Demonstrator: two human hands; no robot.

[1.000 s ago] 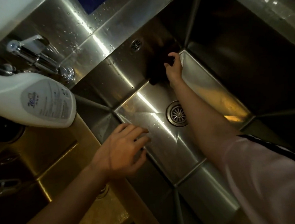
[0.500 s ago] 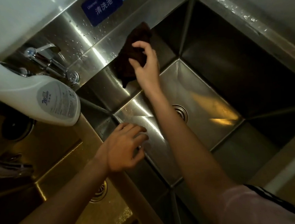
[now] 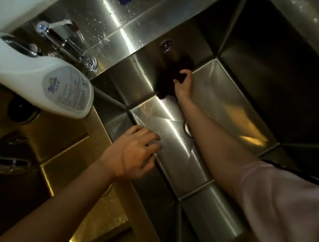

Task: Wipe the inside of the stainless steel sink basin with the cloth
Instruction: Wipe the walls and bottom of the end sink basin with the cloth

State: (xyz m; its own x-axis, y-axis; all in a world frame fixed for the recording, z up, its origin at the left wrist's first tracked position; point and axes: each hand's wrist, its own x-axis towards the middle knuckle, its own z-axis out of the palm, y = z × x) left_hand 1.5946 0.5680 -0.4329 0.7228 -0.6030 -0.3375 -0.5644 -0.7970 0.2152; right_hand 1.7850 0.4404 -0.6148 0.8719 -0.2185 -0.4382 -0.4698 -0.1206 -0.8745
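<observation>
Head view: looking down into the stainless steel sink basin [image 3: 232,88], both arms reaching in.
Cloth: dark cloth [image 3: 168,82] is lying against the far wall of the basin, just above the seam with the floor and below the overflow grille [image 3: 166,45].
Right hand: right hand [image 3: 183,84] is gripping the cloth, fingers curling over its edge and pressing it to the wall.
Left hand: left hand [image 3: 136,155] is hovering over the near-left rim, fingers loosely spread, holding nothing; contact with the steel cannot be told.
Surroundings: white bottle [image 3: 37,82] is lying on its side on the counter beside the tap [image 3: 66,44]; the drain [image 3: 188,130] is mostly hiding behind the right forearm.
Step in hand: judging by position, the far wall is being wiped.
Doing it well: the person is likely needing a flatter palm for wider contact, overlapping strokes, extra attention to the corner seams and around the grille, and droplets are suggesting finishing toward the drain.
</observation>
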